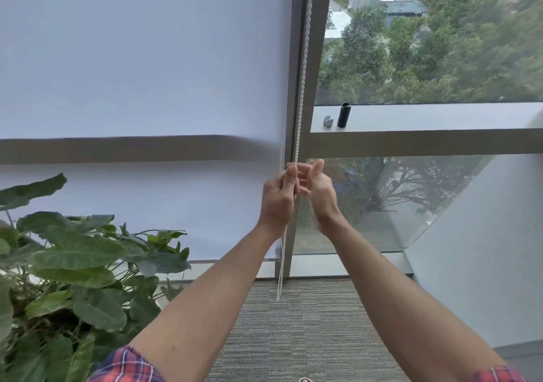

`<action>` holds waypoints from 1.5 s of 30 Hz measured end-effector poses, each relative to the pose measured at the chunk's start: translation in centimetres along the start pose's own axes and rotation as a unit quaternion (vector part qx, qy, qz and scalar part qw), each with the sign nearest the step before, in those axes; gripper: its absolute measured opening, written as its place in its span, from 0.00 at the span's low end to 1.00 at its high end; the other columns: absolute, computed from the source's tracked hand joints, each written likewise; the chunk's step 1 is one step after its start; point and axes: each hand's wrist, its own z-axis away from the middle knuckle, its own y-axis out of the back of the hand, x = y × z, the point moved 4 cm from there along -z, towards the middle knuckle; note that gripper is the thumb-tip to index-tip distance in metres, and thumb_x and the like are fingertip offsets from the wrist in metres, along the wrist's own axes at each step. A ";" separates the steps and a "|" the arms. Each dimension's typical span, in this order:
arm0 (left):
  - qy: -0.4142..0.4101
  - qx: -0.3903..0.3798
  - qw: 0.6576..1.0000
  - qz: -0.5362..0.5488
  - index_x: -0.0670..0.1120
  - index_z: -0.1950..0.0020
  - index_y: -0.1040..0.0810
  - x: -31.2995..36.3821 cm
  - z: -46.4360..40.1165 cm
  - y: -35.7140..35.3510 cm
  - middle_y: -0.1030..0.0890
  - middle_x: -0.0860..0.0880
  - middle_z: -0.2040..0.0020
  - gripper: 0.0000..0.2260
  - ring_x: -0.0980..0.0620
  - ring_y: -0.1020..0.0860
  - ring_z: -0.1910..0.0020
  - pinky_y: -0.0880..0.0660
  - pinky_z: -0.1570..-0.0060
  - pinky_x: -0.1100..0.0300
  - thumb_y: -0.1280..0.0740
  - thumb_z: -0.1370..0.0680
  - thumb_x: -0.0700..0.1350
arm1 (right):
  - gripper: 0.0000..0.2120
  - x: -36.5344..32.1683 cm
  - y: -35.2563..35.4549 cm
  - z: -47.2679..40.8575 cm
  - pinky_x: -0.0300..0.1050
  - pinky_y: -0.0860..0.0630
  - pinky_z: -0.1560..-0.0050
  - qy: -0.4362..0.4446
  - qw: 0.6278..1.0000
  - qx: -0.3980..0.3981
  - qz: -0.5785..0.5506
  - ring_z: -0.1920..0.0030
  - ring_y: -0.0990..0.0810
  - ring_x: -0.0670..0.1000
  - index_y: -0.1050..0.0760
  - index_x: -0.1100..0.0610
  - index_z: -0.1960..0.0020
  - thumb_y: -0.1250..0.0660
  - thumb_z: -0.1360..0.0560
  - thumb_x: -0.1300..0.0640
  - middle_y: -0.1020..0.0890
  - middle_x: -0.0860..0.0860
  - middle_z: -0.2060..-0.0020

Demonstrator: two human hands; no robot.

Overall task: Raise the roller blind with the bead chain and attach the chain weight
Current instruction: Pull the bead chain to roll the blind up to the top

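bead chain [303, 67]: hung along the window frame [296, 87], loop end low above the carpet [308, 323] | left hand [277, 196]: curled around the chain | right hand [318, 189]: just beside it, fingers loosely spread, nothing held | roller blind [141, 73]: fully lowered | black chain weight [344, 115] and small grey clip [328, 121]: stood on the sill [426, 117] | plant [73, 264]: at left

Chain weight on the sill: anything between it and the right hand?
Nothing visible. The black chain weight stands upright on the sill, above and right of the right hand, beside a small silver clip.
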 end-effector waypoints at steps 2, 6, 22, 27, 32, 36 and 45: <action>0.011 0.008 1.000 -0.015 0.52 0.71 0.27 -1.0 0.5 0.2 0.34 0.51 0.75 0.21 0.51 0.37 0.76 0.41 0.75 0.59 0.41 0.18 0.51 | 0.31 -2.4 -0.9 -0.3 0.45 0.21 0.51 0.045 0.998 -0.014 -0.037 0.54 0.16 0.54 0.20 0.60 0.44 0.54 0.18 0.41 0.16 0.58 0.55; 0.035 0.002 0.998 -0.044 0.52 0.72 0.31 -2.7 0.8 0.6 0.35 0.55 0.77 0.21 0.54 0.39 0.78 0.43 0.73 0.59 0.41 0.19 0.54 | 0.23 -6.7 -3.0 -0.4 0.47 0.25 0.63 0.138 0.984 -0.057 -0.095 0.65 0.24 0.53 0.21 0.59 0.45 0.52 0.16 0.48 0.21 0.56 0.63; 0.079 -0.080 0.991 -0.079 0.51 0.72 0.26 -5.8 2.2 2.2 0.33 0.53 0.78 0.20 0.55 0.37 0.79 0.39 0.75 0.62 0.40 0.20 0.51 | 0.21 -7.2 -3.7 0.1 0.40 0.42 0.78 0.172 0.984 0.041 -0.038 0.77 0.39 0.45 0.32 0.48 0.69 0.45 0.17 0.52 0.35 0.48 0.76; 0.189 -0.207 0.957 -0.075 0.40 0.53 0.16 -6.1 1.7 3.1 0.16 0.40 0.57 0.18 0.43 0.18 0.55 0.21 0.50 0.44 0.40 0.26 0.50 | 0.21 -4.6 -3.1 0.9 0.39 0.42 0.77 0.154 0.987 0.050 -0.006 0.78 0.39 0.45 0.31 0.49 0.70 0.44 0.18 0.51 0.34 0.46 0.78; 0.189 -0.097 0.977 -0.012 0.44 0.54 0.15 -4.4 -0.1 4.3 0.14 0.44 0.54 0.16 0.40 0.19 0.46 0.24 0.42 0.43 0.42 0.29 0.45 | 0.20 -0.2 -1.6 1.5 0.42 0.39 0.71 0.112 0.992 0.049 0.024 0.75 0.36 0.47 0.30 0.49 0.69 0.44 0.19 0.47 0.32 0.44 0.77; 0.100 -0.080 0.990 0.065 0.41 0.51 0.17 -0.3 -2.1 3.1 0.15 0.43 0.54 0.15 0.44 0.18 0.53 0.23 0.45 0.47 0.41 0.24 0.47 | 0.20 3.2 -0.9 2.0 0.43 0.40 0.72 0.075 0.995 0.044 0.042 0.75 0.37 0.44 0.29 0.48 0.70 0.43 0.21 0.44 0.32 0.42 0.77; -0.021 -0.118 0.984 0.129 0.43 0.56 0.21 5.5 -1.9 -1.4 0.32 0.54 0.72 0.15 0.55 0.37 0.73 0.41 0.71 0.62 0.43 0.17 0.47 | 0.19 6.6 -1.0 3.6 0.45 0.41 0.72 0.023 0.998 0.021 0.060 0.74 0.38 0.47 0.33 0.49 0.71 0.44 0.22 0.47 0.33 0.44 0.76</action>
